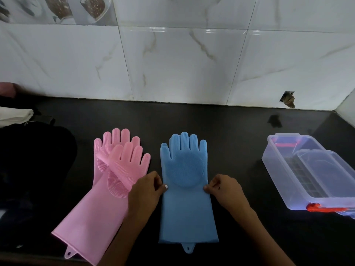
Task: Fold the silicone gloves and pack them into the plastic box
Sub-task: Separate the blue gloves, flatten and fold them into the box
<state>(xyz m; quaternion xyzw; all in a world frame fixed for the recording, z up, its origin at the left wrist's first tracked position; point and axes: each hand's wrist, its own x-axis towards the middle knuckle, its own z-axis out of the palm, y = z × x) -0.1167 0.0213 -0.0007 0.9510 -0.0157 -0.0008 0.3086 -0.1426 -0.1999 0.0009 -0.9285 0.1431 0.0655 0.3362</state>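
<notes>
A blue silicone glove (185, 208) lies flat on the black counter, fingers pointing at the wall. My left hand (146, 189) pinches its left edge at wrist height. My right hand (224, 187) pinches its right edge at the same height. Two pink silicone gloves (99, 214) lie overlapped to the left, the upper one tilted across the lower. A clear plastic box (276, 169) with red latches stands at the right, with its clear lid (326, 169) resting across its opening.
The black counter (230, 143) ends at a white marble-tiled wall (182, 64) behind. Dark cloth or a bag (34, 160) and a folded white cloth (15, 115) lie at the far left.
</notes>
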